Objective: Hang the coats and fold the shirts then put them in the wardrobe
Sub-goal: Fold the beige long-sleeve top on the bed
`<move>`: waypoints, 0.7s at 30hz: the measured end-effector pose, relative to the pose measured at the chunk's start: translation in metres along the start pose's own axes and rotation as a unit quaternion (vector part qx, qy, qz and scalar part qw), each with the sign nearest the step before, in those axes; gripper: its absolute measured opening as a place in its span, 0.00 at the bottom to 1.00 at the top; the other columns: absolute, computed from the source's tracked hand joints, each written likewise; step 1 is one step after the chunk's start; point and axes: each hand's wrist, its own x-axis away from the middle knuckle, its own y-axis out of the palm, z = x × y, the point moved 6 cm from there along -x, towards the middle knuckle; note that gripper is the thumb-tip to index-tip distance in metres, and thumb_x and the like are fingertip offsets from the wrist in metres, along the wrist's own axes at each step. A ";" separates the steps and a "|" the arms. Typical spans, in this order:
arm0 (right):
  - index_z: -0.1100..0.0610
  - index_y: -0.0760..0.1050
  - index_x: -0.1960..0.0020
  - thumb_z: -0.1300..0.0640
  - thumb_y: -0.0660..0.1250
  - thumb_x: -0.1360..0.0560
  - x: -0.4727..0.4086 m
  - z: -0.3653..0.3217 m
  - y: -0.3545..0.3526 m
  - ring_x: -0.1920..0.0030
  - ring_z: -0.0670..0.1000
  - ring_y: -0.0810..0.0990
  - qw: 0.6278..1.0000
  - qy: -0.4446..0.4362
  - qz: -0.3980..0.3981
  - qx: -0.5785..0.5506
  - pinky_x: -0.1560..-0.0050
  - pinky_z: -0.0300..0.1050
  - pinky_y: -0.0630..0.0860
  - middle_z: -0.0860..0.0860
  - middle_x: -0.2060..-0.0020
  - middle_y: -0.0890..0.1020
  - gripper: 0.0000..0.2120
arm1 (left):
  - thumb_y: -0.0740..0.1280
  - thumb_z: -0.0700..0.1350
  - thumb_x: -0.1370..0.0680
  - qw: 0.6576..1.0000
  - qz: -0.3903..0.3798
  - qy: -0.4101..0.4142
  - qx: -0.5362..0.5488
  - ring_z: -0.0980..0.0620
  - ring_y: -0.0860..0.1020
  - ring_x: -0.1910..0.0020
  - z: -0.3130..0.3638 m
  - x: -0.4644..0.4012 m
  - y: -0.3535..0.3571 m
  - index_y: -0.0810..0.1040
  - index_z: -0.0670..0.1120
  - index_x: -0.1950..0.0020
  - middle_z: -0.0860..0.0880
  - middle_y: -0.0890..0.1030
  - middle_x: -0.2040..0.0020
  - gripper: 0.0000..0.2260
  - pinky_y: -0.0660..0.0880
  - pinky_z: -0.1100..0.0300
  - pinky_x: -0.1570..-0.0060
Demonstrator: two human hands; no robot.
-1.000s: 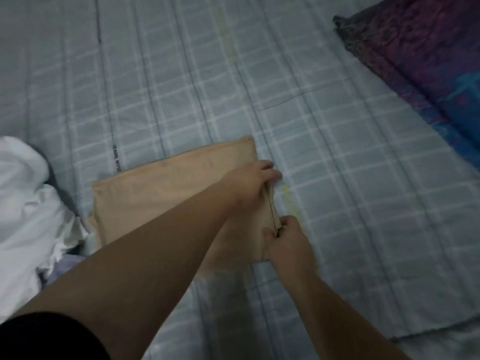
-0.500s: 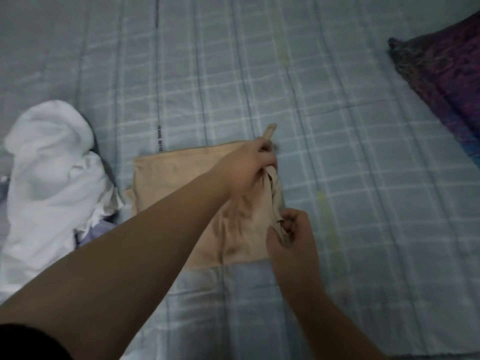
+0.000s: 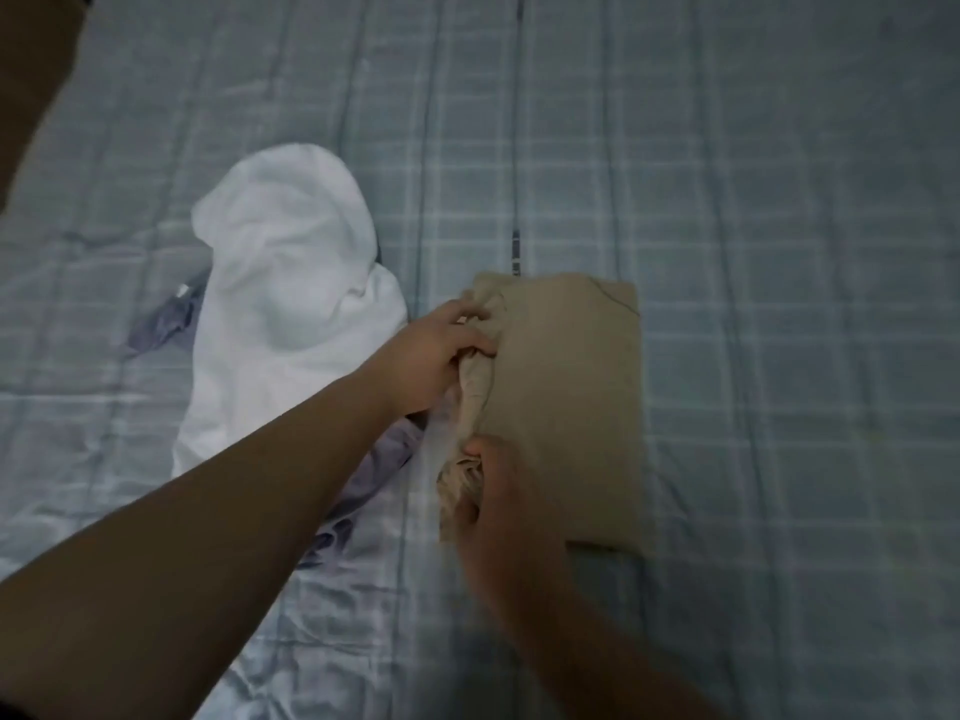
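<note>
A white garment [image 3: 291,283] lies crumpled on the checked bedsheet [image 3: 779,200], left of the work. The left hand [image 3: 436,356] grips the beige shirt [image 3: 566,402] at its bunched left edge; the right hand [image 3: 498,506] pinches the same edge nearer the person. The gathered cloth could spoil the fold if released unsmoothed. Half a second ago both hands held the shirt's right edge; now it is folded over, narrower.

Folded beige shirt [image 3: 566,407] and unfolded white garment [image 3: 291,304] on the bed.
The beige shirt lies flat as a tall rectangle, its left edge bunched and gathered; the white garment lies crumpled just to its left, over lilac cloth [image 3: 374,470].
</note>
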 end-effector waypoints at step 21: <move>0.59 0.71 0.29 0.57 0.63 0.24 -0.067 0.064 -0.057 0.30 0.62 0.68 0.958 -0.063 0.117 0.255 0.32 0.59 0.65 0.60 0.30 0.71 0.24 | 0.57 0.46 0.25 0.990 0.067 -0.113 -0.047 0.41 0.63 0.24 0.046 0.028 0.049 0.69 0.43 0.26 0.41 0.68 0.25 0.26 0.57 0.41 0.26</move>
